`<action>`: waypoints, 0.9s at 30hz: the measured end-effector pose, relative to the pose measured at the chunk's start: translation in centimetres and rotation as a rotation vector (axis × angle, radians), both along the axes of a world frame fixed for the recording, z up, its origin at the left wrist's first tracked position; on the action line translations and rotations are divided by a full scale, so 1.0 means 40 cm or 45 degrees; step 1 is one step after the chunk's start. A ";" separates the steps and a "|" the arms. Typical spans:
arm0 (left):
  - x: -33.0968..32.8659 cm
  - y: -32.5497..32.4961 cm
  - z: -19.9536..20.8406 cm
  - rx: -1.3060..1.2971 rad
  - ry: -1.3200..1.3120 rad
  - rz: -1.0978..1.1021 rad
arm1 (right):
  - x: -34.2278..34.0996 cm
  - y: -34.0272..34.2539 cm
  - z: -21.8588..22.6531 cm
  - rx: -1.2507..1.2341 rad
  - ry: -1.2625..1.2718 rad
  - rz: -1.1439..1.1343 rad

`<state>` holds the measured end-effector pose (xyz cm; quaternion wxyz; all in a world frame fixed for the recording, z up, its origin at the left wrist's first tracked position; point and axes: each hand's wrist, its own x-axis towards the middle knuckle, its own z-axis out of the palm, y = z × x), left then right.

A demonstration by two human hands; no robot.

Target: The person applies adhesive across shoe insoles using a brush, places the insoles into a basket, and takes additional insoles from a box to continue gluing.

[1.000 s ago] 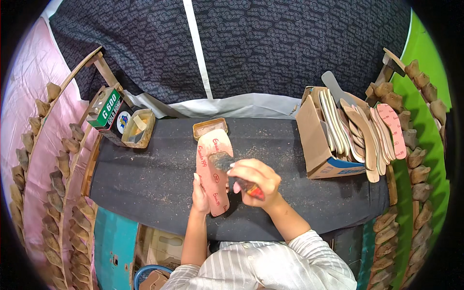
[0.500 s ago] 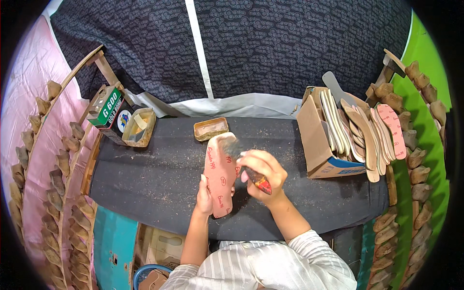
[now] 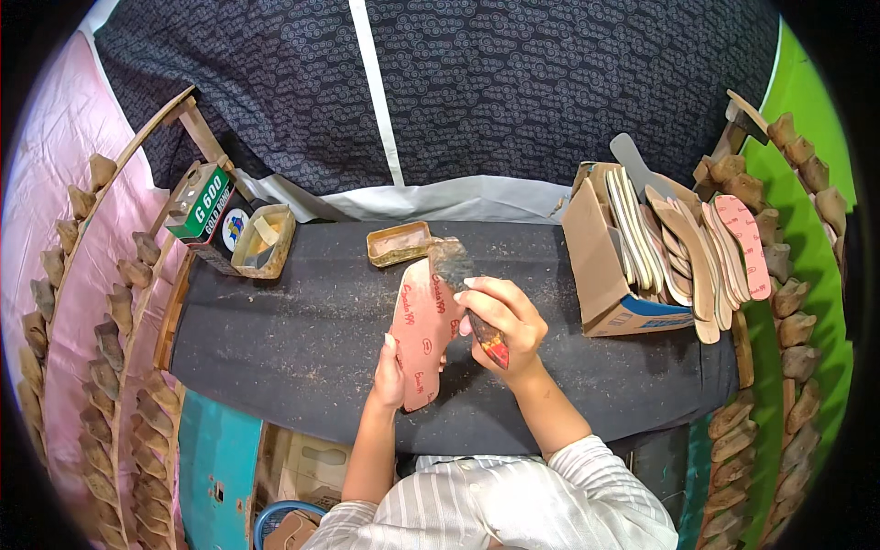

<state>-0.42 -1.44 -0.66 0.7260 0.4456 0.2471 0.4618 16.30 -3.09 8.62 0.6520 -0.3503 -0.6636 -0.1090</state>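
Observation:
My left hand (image 3: 390, 378) is closed around the lower left edge of a pink shoe insole (image 3: 423, 325) with red print on it. The insole stands lengthwise away from me, above the dark cloth of the table. My right hand (image 3: 510, 323) grips a flat brush by its red and black handle (image 3: 493, 348). The brush's dark, clumped bristles (image 3: 448, 264) lie over the insole's far right end, their tip reaching past its edge. Just beyond that end sits a small, shallow rectangular tub (image 3: 394, 246) with a pale residue inside. My right fingertips partly cover the insole's right edge.
A cardboard box (image 3: 587, 261) stuffed with insoles stands at the right. At the left are a green and black can (image 3: 203, 213) and a cut-down container (image 3: 266, 243). Wooden racks of shoe lasts (image 3: 115, 339) flank the cloth-covered table (image 3: 293, 348), which is dotted with crumbs.
The brush has moved outward over the insole's far end, its bristles now pointing away from me. My right hand has shifted slightly, and the insole has tilted a little in my left hand.

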 end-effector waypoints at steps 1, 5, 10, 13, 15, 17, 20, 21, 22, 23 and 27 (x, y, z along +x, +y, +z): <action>0.000 0.001 0.000 0.012 -0.030 -0.036 | 0.001 -0.001 0.001 0.000 0.001 0.001; -0.005 0.007 -0.004 0.028 -0.012 -0.108 | 0.010 -0.014 0.007 0.097 0.017 -0.020; 0.013 0.005 0.023 0.132 -0.057 -0.091 | -0.004 -0.031 0.016 0.140 -0.125 0.205; 0.023 -0.009 0.026 0.080 0.034 0.046 | -0.010 -0.026 0.017 0.049 -0.087 0.144; 0.027 -0.012 0.021 0.020 0.043 0.095 | -0.005 -0.021 0.020 -0.023 -0.038 0.038; 0.009 -0.002 -0.003 0.028 0.020 0.025 | 0.008 -0.011 0.015 -0.048 0.000 -0.026; -0.004 0.013 -0.019 0.027 -0.045 -0.081 | 0.019 -0.017 0.018 -0.063 0.045 -0.117; -0.003 0.016 -0.016 0.019 -0.085 -0.117 | 0.019 -0.025 0.022 -0.013 0.016 -0.057; 0.000 0.013 -0.012 0.019 -0.085 -0.114 | 0.018 -0.031 0.022 0.038 -0.013 0.004; 0.004 0.007 -0.007 -0.014 -0.050 -0.024 | 0.009 -0.031 0.017 0.057 -0.075 0.069; 0.012 -0.005 0.024 -0.015 -0.028 0.153 | -0.016 -0.028 0.015 0.004 -0.139 0.210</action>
